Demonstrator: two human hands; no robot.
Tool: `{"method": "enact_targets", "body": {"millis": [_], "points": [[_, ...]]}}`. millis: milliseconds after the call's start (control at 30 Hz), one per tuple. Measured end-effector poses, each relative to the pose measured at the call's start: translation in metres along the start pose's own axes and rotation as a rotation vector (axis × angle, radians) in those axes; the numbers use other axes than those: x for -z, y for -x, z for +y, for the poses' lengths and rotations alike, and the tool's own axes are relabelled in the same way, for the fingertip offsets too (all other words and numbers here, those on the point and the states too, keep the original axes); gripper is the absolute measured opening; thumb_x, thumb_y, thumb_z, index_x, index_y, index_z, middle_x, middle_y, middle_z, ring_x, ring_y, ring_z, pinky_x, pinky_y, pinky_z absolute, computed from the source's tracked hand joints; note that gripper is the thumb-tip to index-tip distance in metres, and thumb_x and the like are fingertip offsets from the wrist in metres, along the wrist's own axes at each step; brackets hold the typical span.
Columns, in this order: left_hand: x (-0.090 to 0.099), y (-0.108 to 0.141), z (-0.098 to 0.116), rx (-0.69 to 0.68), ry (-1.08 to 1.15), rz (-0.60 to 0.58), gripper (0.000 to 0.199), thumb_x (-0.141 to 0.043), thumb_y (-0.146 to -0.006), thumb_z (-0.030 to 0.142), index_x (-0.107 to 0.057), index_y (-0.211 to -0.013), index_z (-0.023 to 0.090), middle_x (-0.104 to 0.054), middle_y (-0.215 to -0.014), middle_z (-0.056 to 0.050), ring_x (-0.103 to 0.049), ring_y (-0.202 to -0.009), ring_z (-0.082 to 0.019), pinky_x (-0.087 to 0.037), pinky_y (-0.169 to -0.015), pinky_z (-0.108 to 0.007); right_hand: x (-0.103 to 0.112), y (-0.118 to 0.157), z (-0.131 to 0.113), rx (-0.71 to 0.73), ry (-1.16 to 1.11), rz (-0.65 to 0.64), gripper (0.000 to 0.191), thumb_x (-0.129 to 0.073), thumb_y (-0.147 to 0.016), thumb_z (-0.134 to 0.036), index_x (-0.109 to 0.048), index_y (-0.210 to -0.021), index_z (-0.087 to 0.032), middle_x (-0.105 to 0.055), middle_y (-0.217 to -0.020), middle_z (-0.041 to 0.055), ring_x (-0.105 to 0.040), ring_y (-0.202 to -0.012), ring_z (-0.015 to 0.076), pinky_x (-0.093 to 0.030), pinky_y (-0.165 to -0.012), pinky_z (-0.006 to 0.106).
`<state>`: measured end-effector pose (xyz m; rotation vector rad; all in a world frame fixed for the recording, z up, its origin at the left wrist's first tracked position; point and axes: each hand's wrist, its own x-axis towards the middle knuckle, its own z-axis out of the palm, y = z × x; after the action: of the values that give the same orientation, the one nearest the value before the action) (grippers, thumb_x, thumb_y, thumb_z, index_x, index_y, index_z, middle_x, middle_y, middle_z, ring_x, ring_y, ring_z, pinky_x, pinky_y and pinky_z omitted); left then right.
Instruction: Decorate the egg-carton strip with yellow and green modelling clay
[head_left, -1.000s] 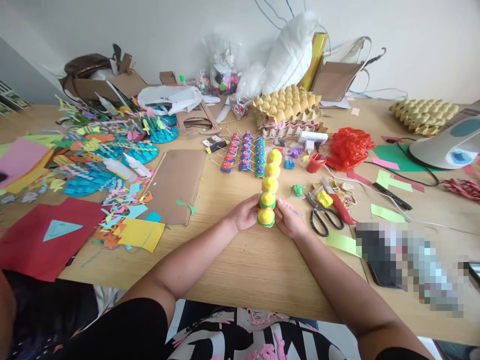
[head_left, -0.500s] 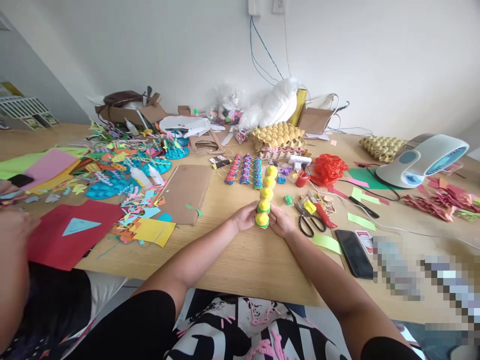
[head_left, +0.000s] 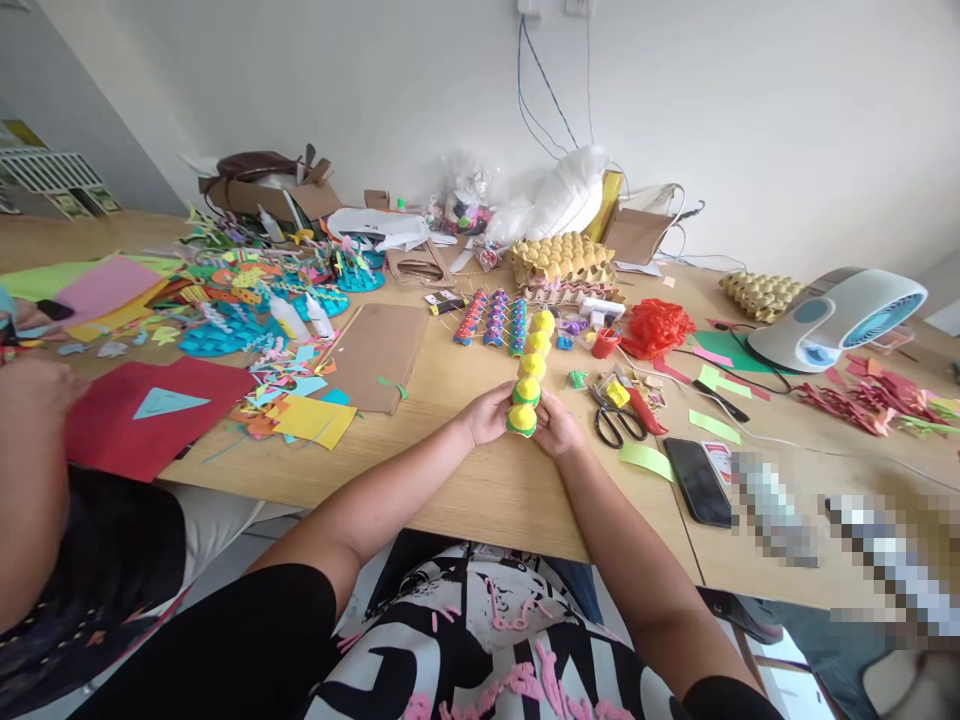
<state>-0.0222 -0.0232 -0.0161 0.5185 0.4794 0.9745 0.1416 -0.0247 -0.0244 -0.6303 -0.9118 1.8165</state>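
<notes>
Between my two hands is an egg-carton strip [head_left: 534, 366], a row of several yellow domes with green along the edges of the nearer ones. My left hand [head_left: 491, 412] grips its near part from the left, and my right hand [head_left: 559, 424] grips it from the right. The fingers are partly hidden behind the strip. Beyond it lie three finished-looking strips of the same shape: a red one [head_left: 470, 318], a purple-blue one [head_left: 495, 318] and a green-blue one [head_left: 517, 325]. Right of my right hand are black-handled scissors [head_left: 619, 424] and a lump of yellow clay [head_left: 618, 393].
At the left, a co-worker's hand [head_left: 45, 385] is over red paper [head_left: 161, 440]. Paper scraps, glue bottles [head_left: 289, 318] and cardboard [head_left: 375, 355] cover that side. Egg trays [head_left: 562, 255] stand at the back. On the right are a phone [head_left: 699, 482] and a white desk fan [head_left: 840, 315].
The whole view has tilted and shifted slightly. Both my hands keep hold of the strip in nearly the same place. At the left, the co-worker's hands have moved a little.
</notes>
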Motion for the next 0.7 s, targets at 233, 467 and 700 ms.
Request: {"method": "enact_targets", "body": {"millis": [233, 467, 700], "points": [[0.0048, 0.0008, -0.0081, 0.016, -0.007, 0.014, 0.035, -0.045, -0.114, 0.028, -0.074, -0.115, 0.008, -0.082, -0.098, -0.011, -0.079, -0.086, -0.020, -0.063, -0.076, -0.031, 0.0086, 0.0013, 0.0036, -0.001, -0.008, 0.007, 0.060, -0.088, -0.084, -0.052, -0.040, -0.063, -0.023, -0.027, -0.051, -0.0108, -0.021, -0.048, 0.0066, -0.030, -0.044, 0.020], [0.0076, -0.0018, -0.0085, 0.023, -0.019, -0.002, 0.033, -0.048, -0.113, 0.029, -0.074, -0.115, 0.009, -0.082, -0.100, -0.011, -0.078, -0.084, -0.019, -0.062, -0.073, -0.031, 0.0031, 0.0027, -0.0010, -0.010, -0.024, 0.022, 0.054, -0.090, -0.082, -0.049, -0.044, -0.068, -0.024, -0.024, -0.050, -0.0122, -0.020, -0.046, 0.0062, -0.030, -0.042, 0.019], [0.0098, 0.0046, -0.0113, 0.013, -0.023, -0.016, 0.030, -0.075, -0.100, 0.037, -0.076, -0.113, 0.010, -0.081, -0.101, -0.011, -0.078, -0.092, -0.022, -0.061, -0.087, -0.033, 0.0071, 0.0046, 0.0031, -0.062, -0.040, 0.031, 0.064, -0.092, -0.078, -0.058, -0.038, -0.065, -0.024, -0.024, -0.048, -0.0125, -0.016, -0.045, 0.0050, -0.023, -0.041, 0.018]]}}
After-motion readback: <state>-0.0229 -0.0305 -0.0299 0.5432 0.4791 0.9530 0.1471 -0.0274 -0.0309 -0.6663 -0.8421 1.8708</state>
